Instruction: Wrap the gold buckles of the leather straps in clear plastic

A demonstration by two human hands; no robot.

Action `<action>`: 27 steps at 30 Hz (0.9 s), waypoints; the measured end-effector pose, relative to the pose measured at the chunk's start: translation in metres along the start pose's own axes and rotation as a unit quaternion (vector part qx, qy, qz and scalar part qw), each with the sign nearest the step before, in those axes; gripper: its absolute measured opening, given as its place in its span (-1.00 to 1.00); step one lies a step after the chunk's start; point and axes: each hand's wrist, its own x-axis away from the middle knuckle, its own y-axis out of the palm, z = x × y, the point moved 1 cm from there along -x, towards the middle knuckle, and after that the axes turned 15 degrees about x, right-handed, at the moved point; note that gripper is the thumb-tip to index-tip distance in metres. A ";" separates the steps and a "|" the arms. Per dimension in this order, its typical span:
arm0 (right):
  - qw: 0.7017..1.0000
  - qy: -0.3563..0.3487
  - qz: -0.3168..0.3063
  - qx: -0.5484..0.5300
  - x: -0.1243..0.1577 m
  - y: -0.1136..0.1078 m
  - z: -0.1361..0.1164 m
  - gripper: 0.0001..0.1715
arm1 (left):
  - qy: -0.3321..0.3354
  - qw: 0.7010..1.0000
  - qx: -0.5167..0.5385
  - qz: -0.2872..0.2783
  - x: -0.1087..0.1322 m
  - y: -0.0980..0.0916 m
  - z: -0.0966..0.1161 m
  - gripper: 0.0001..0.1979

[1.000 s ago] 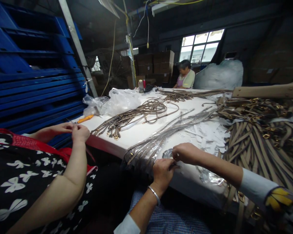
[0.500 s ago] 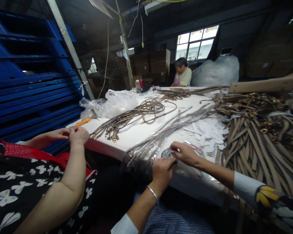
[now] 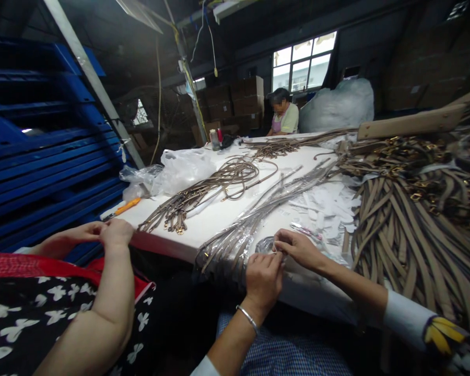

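the wrapped straps (image 3: 254, 215) lie on the white table (image 3: 207, 230), just beyond your left hand (image 3: 263, 277). their long axis runs slantwise, from the near edge on your left up and away to the far right; the near ends bunch at the edge, and the far ends draw together beside the paper scraps (image 3: 325, 209).

your hands meet at the fingertips just right of those near ends. your left fingers are curled in, knuckles up, pointing away from you. your right hand (image 3: 297, 248) comes in from the right, thumb and forefinger bent towards a pinch and pointing left. whatever sits between the fingertips is hidden or too small to make out, so i cannot tell how tightly either hand is closed or what it holds. a clear coil (image 3: 265, 244) lies just past your fingers.

loose straps (image 3: 203, 196) lie further left, slanting much the same way, buckles nearest you
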 end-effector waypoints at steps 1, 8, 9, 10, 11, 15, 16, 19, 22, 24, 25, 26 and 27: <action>1.000 0.007 0.006 -0.010 0.000 0.002 -0.001 -0.88 | 0.002 1.000 -0.014 0.006 -0.001 0.002 0.002 -0.79; 0.993 0.046 0.056 -0.095 -0.004 0.015 -0.008 -0.87 | -0.001 0.996 -0.068 0.060 -0.004 0.018 0.000 -0.79; 0.991 0.052 0.060 -0.108 -0.004 0.016 -0.007 -0.85 | 0.005 0.997 -0.057 0.060 -0.001 0.020 -0.002 -0.79; 0.989 0.056 0.064 -0.121 -0.004 0.016 -0.005 -0.82 | 0.015 0.997 -0.046 0.057 0.001 0.020 -0.003 -0.79; 0.987 0.060 0.071 -0.132 -0.003 0.014 -0.003 -0.80 | 0.026 0.998 -0.035 0.051 0.004 0.020 -0.005 -0.80; 0.981 0.059 0.091 -0.158 0.004 -0.001 0.001 -0.74 | 0.043 0.998 0.027 0.033 0.011 0.014 -0.004 -0.85; 0.982 0.056 0.087 -0.160 0.008 -0.006 0.000 -0.74 | 0.038 0.998 0.046 0.028 0.011 0.011 -0.003 -0.86; 0.984 0.048 0.087 -0.148 0.022 -0.015 -0.004 -0.78 | 0.022 0.995 0.095 0.010 0.007 0.005 0.003 -0.90; 0.987 0.027 0.113 -0.107 0.039 -0.021 -0.014 -0.83 | 0.015 0.992 0.122 0.025 0.009 0.002 0.004 -0.74; 0.991 -0.014 0.111 -0.078 0.049 -0.025 -0.021 -0.87 | 0.004 0.990 0.134 0.050 0.013 0.002 -0.004 -0.65; 0.993 -0.044 0.098 -0.057 0.053 -0.028 -0.022 -0.90 | -0.017 0.988 0.148 0.042 0.014 0.002 -0.011 -0.66; 0.992 -0.066 0.103 -0.026 0.055 -0.032 -0.022 -0.83 | -0.036 0.984 0.169 0.033 0.014 0.003 -0.019 -0.67; 0.989 -0.091 0.111 0.022 0.057 -0.037 -0.021 -0.64 | -0.064 0.979 0.194 0.030 0.012 0.002 -0.027 -0.66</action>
